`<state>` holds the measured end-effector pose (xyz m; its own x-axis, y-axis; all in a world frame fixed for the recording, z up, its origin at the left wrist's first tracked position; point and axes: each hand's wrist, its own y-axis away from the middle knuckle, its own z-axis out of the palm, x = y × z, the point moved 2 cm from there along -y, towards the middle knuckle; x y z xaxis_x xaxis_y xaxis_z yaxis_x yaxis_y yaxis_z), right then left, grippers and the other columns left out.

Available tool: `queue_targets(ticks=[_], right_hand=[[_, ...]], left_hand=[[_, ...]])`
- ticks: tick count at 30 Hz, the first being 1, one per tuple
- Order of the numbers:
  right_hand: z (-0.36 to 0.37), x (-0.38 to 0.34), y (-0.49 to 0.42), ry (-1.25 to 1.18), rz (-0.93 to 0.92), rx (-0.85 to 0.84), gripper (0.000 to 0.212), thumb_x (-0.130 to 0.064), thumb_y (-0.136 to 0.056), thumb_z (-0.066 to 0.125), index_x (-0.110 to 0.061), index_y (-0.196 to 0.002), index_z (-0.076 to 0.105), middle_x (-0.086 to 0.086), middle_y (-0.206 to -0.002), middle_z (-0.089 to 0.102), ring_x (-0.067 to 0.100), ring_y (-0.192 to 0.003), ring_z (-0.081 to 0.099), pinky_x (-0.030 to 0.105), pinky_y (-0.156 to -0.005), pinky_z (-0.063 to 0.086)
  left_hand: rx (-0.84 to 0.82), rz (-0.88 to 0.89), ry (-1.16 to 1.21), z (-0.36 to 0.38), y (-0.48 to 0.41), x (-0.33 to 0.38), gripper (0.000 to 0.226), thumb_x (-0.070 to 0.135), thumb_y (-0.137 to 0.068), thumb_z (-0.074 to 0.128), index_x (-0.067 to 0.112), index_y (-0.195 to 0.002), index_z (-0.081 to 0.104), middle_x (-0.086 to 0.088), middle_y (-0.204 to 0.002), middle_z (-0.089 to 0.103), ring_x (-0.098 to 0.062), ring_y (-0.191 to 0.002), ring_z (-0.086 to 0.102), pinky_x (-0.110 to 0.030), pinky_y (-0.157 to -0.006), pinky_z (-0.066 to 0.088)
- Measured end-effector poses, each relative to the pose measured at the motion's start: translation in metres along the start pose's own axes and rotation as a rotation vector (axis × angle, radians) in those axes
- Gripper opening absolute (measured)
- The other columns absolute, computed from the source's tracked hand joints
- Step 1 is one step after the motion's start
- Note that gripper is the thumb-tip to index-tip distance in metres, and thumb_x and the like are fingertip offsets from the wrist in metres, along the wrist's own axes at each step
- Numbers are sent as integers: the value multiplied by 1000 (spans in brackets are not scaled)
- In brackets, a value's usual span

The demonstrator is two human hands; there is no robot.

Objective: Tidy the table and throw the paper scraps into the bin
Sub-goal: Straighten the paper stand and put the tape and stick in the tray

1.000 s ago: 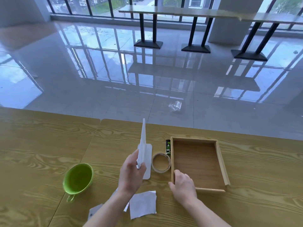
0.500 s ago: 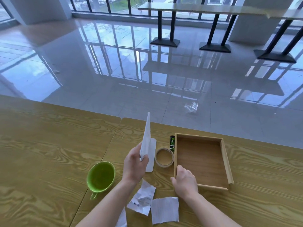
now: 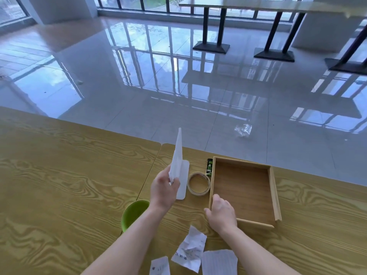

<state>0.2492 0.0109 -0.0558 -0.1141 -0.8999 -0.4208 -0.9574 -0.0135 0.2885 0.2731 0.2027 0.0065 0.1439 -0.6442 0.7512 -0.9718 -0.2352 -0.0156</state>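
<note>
while right hand [image 3: 221, 214] grips tray [image 3: 276, 197], left hand [image 3: 163, 190] holds paper [image 3: 177, 158].

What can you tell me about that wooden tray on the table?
The wooden tray is a shallow, rectangular box of light wood with a darker brown floor and low raised walls, and nothing inside it. It lies flat on the table. The right hand grips its near-left corner. The tape roll lies just beside its left wall.

Wood-grain surface [image 3: 59, 185], seam running near to far. Resting on it: green cup [image 3: 133, 214] at left-centre, tape ring [image 3: 198, 183] just beside wooden tray [image 3: 275, 195] at right, small green packet [image 3: 209, 166] behind, flat white piece [image 3: 183, 185], three paper scraps [image 3: 190, 253] nearest.
</note>
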Motion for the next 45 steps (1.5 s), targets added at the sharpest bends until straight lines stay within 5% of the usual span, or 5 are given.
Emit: queue_targets(ticks=[16, 23, 26, 35, 45], right_hand=[[-14, -10, -17, -84, -55, 102, 36, -34, -87, 69, -15, -116, 58, 0, -92, 66, 19, -87, 62, 31, -74, 52], [-71, -100, -109, -440, -181, -26, 47, -18, -94, 58, -17, -140, 48, 3, -120, 64, 21, -107, 63, 41, -94, 53], [-76, -135, -145, -585, -173, -120, 60, -10, -93, 58, -24, -147, 37, 3, -135, 55, 27, -116, 58, 48, -100, 49], [-66, -162, -180, -583, -190, -176, 37, 0, -86, 53, -28, -110, 58, -9, -94, 64, 22, -98, 64, 45, -93, 53], [-66, -182, -191, -538, -203, -130, 40, -10, -80, 48, -30, -113, 58, -5, -106, 65, 19, -92, 63, 39, -80, 55]], left_hand=[[53, 89, 119, -15, -7, -15, 41, 23, -84, 73, 23, -122, 60, 10, -102, 64, -6, -90, 62, -27, -67, 58], [181, 73, 103, -17, 4, -27, 12, 17, -81, 74, 15, -80, 62, 12, -75, 61, -2, -75, 60, -12, -64, 44], [237, 108, 38, -16, 7, -24, 42, 8, -77, 76, 29, -65, 41, 15, -62, 46, -4, -62, 48, -9, -56, 34], [265, 153, -87, -25, -11, -26, 46, 6, -79, 75, 25, -65, 35, 12, -62, 36, -12, -53, 31, -23, -49, 28], [267, 137, -104, -40, -39, -38, 52, 4, -80, 73, 29, -67, 29, 15, -59, 29, -10, -52, 28, -12, -49, 17]])
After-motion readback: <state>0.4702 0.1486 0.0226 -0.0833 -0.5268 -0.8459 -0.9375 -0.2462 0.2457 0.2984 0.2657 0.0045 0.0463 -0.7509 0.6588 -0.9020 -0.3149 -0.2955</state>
